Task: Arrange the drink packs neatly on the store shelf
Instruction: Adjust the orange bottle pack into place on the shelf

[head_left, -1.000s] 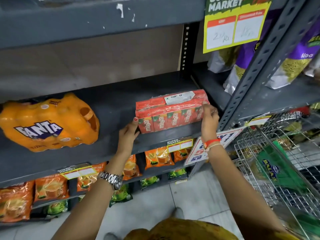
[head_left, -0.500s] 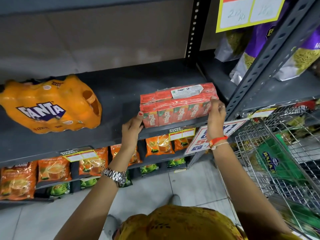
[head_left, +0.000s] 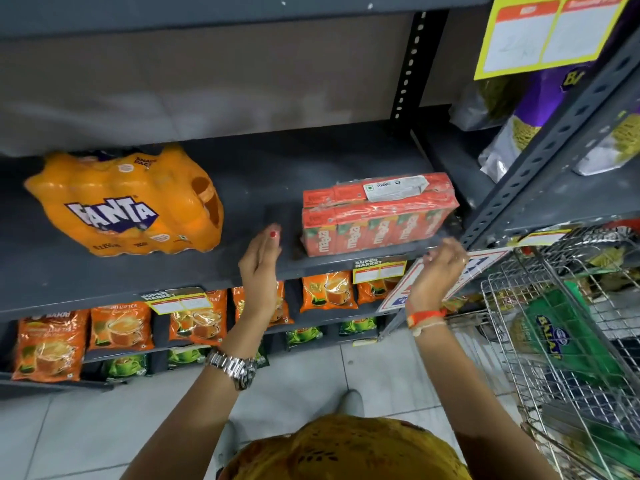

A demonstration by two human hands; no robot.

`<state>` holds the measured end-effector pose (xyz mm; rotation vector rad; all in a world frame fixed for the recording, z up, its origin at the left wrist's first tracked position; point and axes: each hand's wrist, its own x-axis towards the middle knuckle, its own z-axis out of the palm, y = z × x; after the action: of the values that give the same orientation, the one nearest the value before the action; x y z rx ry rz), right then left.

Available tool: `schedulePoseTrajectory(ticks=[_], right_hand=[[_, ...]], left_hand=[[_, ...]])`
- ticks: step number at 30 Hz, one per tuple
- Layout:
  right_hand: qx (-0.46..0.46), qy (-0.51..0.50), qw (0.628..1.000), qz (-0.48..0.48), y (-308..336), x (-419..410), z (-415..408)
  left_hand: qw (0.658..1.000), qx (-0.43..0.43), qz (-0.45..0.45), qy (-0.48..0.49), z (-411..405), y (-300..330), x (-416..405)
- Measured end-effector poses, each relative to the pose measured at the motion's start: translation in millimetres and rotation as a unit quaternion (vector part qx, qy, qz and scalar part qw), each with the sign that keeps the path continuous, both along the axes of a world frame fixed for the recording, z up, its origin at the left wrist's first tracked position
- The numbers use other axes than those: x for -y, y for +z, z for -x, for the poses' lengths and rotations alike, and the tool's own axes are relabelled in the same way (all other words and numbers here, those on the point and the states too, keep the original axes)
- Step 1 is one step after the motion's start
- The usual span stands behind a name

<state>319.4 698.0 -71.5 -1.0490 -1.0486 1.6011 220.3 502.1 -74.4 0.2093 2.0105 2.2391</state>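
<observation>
A red shrink-wrapped pack of Maaza drink cartons (head_left: pixel 377 216) rests on the dark grey shelf (head_left: pixel 263 188), near its right end and front edge. An orange Fanta multipack (head_left: pixel 128 202) lies further left on the same shelf. My left hand (head_left: pixel 261 268) hovers just left of the red pack, fingers straight and apart, holding nothing. My right hand (head_left: pixel 438 271) is in front of the pack's right corner, below the shelf lip, fingers loose and empty. Neither hand touches the pack.
A wire shopping cart (head_left: pixel 568 341) with a green bag stands at the right. A perforated grey upright (head_left: pixel 540 147) borders the shelf's right end. Orange tea pouches (head_left: pixel 121 327) fill the lower shelf. Purple snack bags (head_left: pixel 540 109) sit on the neighbouring shelf.
Both hands have let go of the red pack and drawn back from it; the pack stays on the shelf. The camera view has shifted slightly.
</observation>
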Motion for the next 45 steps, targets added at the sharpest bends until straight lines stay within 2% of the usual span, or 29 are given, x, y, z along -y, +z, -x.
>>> schedulePoseTrajectory(ticks=[3, 6, 9, 11, 13, 16, 18, 20, 25, 31, 45], right_hand=[[0.026, 0.035, 0.999, -0.003, -10.4, 51.9, 2.7], [0.016, 0.129, 0.991, -0.033, -12.1, 114.7, 22.2], [0.004, 0.271, 0.957, -0.102, -1.1, 166.7, 52.4], [-0.007, 0.353, 0.927, -0.123, 10.1, 191.0, 81.1], [-0.003, 0.392, 0.909, -0.142, 22.7, 206.5, 114.3], [0.031, 0.42, 0.895, -0.15, 34.3, 216.1, 156.3], [0.066, 0.419, 0.889, -0.173, 34.2, 223.7, 174.5], [0.087, 0.409, 0.887, -0.194, 31.8, 226.1, 180.3], [0.066, 0.403, 0.898, -0.163, 35.1, 236.2, 177.7], [0.073, 0.412, 0.891, -0.175, 37.3, 246.8, 169.6], [0.085, 0.397, 0.893, -0.194, 33.3, 260.5, 138.5]], left_hand=[[0.99, -0.033, -0.005, 0.139, 4.3, 3.7, 35.2], [0.958, -0.03, -0.032, 0.282, 21.5, 10.6, 87.6], [0.937, -0.042, -0.044, 0.344, 48.9, 18.9, 146.4], [0.934, -0.047, -0.038, 0.352, 75.8, 23.2, 187.5], [0.949, -0.025, -0.028, 0.312, 106.7, 30.1, 220.1], [0.987, 0.011, 0.0, 0.158, 145.9, 35.6, 240.6], [0.997, 0.021, 0.041, 0.056, 165.1, 35.9, 247.8], [0.997, 0.015, 0.081, 0.002, 172.8, 33.7, 248.7], [0.994, -0.013, 0.107, 0.002, 172.3, 36.0, 255.3], [0.992, -0.033, 0.119, -0.02, 162.8, 31.3, 273.1], [0.994, -0.016, 0.106, -0.029, 127.1, 35.9, 289.1]])
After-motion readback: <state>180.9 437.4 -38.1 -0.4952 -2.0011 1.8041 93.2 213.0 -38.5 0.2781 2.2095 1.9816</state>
